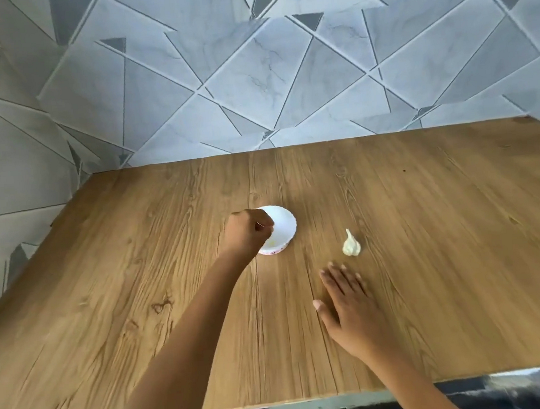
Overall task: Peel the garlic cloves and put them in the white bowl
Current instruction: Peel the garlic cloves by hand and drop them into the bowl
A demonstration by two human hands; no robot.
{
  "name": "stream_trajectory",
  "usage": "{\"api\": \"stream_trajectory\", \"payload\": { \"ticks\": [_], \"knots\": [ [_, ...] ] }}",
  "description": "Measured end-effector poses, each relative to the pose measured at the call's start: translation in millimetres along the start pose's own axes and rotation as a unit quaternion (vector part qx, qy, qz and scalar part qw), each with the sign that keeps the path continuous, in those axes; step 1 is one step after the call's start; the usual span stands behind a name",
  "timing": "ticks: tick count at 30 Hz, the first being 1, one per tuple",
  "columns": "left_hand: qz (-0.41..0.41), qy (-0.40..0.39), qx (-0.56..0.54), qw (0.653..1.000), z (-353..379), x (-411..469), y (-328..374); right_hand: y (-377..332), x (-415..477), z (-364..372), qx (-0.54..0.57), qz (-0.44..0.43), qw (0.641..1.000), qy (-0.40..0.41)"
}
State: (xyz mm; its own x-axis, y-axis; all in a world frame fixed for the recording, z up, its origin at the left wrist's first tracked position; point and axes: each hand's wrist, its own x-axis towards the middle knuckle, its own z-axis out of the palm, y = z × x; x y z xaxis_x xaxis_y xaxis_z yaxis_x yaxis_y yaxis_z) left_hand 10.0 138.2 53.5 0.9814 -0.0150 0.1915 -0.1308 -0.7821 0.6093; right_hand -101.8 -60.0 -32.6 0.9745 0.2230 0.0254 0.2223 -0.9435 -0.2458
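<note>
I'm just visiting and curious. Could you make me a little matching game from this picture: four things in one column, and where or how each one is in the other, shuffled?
1. left hand
2. right hand
3. garlic bulb
4. white bowl

A. lies alone on the table, right of the bowl
B. fingers curled, over the bowl
C. partly hidden behind a hand
D. fingers straight, palm down

Pairs: 1-B, 2-D, 3-A, 4-C.

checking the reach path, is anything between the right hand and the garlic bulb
Nothing. In the head view, only a bare stretch of the wooden table lies between the right hand and the garlic bulb; the two are apart.
</note>
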Motion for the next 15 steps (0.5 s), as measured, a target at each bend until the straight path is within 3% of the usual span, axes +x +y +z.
{"api": "stream_trajectory", "payload": {
  "ticks": [4, 8, 10, 12, 15],
  "knots": [
    [-0.084, -0.157, 0.194, 0.965, 21.5, 33.0, 4.8, -0.7, 0.2, -2.8, 0.01, -0.005, 1.0, 0.007],
    [-0.086, -0.218, 0.227, 0.945, 31.2, 44.5, -0.6, 0.0, 0.2, -0.7, 0.023, -0.009, 0.999, 0.034],
    [-0.077, -0.214, 0.237, 0.945, 27.1, 44.9, -0.6, 1.9, 0.1, -0.7, 0.035, -0.02, 0.999, 0.029],
    [-0.049, -0.155, 0.204, 0.965, 22.5, 42.2, 3.7, 4.5, -1.6, -0.5, 0.092, -0.026, 0.994, 0.057],
    [0.067, -0.053, 0.121, 0.989, 14.6, 24.5, 33.4, 13.6, -7.3, -5.9, 0.238, 0.039, 0.96, 0.143]
  ]
}}
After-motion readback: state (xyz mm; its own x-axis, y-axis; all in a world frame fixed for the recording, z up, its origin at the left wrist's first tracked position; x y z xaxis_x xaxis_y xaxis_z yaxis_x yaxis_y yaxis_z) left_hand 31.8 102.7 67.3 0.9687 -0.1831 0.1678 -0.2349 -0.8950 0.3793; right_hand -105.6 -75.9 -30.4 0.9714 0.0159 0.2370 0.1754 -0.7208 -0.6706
